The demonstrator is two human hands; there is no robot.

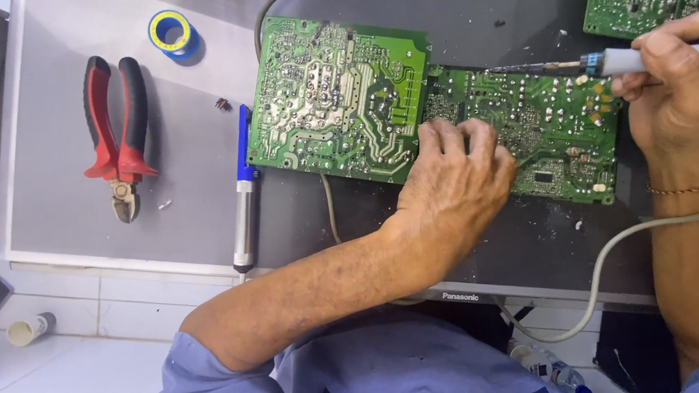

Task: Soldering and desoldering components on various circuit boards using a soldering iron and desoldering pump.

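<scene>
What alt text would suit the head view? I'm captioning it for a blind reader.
A person's right hand holds a soldering iron to a green circuit board while the left hand rests fingertips on it. Red-handled cutters, a blue-and-silver desoldering pump and a tape roll lie to the left.

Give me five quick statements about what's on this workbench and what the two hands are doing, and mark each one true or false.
1. The right hand holds a soldering iron with its tip over the green circuit board. True.
2. The left hand rests its fingers on the circuit board. True.
3. The red-handled cutters are in the left hand. False: they lie alone on the grey panel, away from both hands.
4. The roll of tape sits on the circuit board. False: it lies on the grey panel beyond the cutters.
5. A blue and silver desoldering pump lies between the cutters and the board. True.
</scene>
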